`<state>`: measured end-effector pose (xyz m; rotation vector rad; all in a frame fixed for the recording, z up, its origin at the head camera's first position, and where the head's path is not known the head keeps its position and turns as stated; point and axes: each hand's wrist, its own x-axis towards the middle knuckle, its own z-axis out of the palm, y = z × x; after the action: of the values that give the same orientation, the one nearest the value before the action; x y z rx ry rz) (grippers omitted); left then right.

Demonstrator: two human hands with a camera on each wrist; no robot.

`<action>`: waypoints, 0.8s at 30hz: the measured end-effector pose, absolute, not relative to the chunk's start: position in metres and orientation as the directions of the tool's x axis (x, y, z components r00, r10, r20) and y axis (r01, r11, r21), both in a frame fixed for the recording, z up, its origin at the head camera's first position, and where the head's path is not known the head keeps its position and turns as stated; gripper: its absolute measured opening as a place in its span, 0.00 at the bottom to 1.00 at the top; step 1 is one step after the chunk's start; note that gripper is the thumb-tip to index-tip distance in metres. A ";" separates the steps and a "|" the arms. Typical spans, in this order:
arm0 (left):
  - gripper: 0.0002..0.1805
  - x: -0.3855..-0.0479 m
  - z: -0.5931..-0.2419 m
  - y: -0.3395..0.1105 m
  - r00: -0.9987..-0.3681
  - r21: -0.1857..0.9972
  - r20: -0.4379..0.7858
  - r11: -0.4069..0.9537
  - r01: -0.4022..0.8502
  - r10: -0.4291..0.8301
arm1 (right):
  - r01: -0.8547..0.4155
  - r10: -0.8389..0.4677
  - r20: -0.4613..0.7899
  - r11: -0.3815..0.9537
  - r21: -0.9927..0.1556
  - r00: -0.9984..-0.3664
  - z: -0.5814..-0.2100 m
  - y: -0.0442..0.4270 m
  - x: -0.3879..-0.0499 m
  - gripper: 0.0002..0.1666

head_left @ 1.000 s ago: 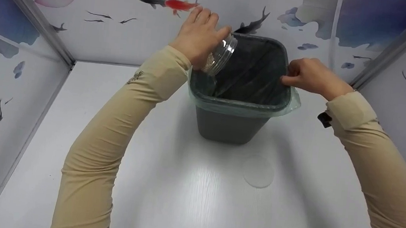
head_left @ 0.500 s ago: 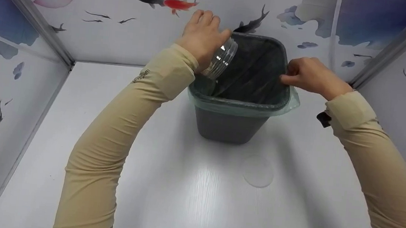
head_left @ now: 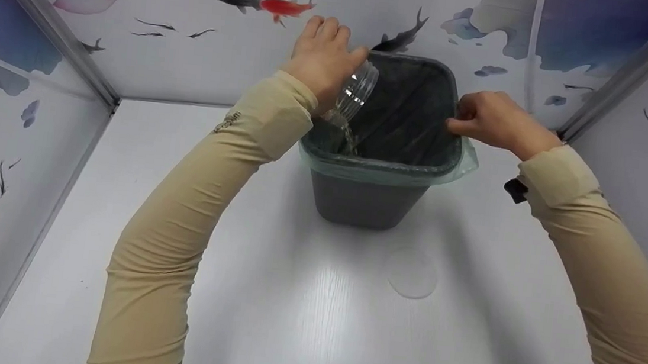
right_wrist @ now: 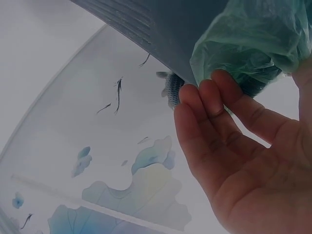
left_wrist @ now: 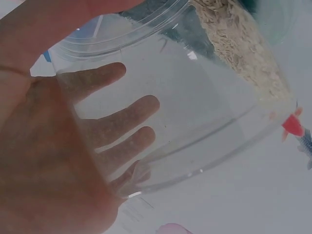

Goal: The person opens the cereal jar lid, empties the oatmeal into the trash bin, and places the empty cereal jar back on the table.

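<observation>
Now emptying, apparently — pale flakes [head_left: 348, 135] fall into the lined bin [head_left: 364, 204]; no stream moments ago.
Left hand [head_left: 323, 63] curled round tilted clear jar [head_left: 358, 92], ten o'clock at mouth — right hand [head_left: 493, 120] pinching rim [head_left: 388, 165], three o'clock.

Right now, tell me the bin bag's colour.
The bin bag is translucent green, clearest in right wrist view.

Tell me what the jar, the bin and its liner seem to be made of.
Jar: clear, glossy plastic or glass; its see-through wall catches bright highlights, but the look doesn't settle which.
Bin: probably plastic, fairly matte; its grey body is opaque, with fine ridges.
Liner: likely thin plastic film, slightly shiny; it's green, translucent and crinkled.
</observation>
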<state>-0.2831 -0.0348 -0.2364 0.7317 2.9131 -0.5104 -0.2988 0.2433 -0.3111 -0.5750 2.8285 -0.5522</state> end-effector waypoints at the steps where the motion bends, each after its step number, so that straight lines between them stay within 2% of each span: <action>1: 0.46 -0.283 -0.236 -0.034 -0.880 -0.297 -0.174 0.829 0.474 0.441 | -0.335 -0.409 -0.118 0.856 -0.394 -0.905 -0.311 0.243 -0.299 0.18; 5: 0.41 -0.285 -0.237 -0.033 -0.880 -0.301 -0.193 0.828 0.474 0.434 | -0.334 -0.404 -0.110 0.857 -0.392 -0.908 -0.311 0.243 -0.300 0.17; 14: 0.45 -0.286 -0.238 -0.030 -0.878 -0.317 -0.217 0.820 0.477 0.427 | -0.301 -0.390 -0.150 0.859 -0.413 -0.908 -0.310 0.242 -0.300 0.20; 24: 0.39 -0.283 -0.239 -0.032 -0.883 -0.291 -0.171 0.834 0.468 0.436 | -0.307 -0.395 -0.146 0.857 -0.414 -0.907 -0.311 0.241 -0.300 0.20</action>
<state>-0.2834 -0.0317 -0.2388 0.7204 2.9144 -0.5012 -0.3000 0.2412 -0.3108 -0.5385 2.8067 -0.5709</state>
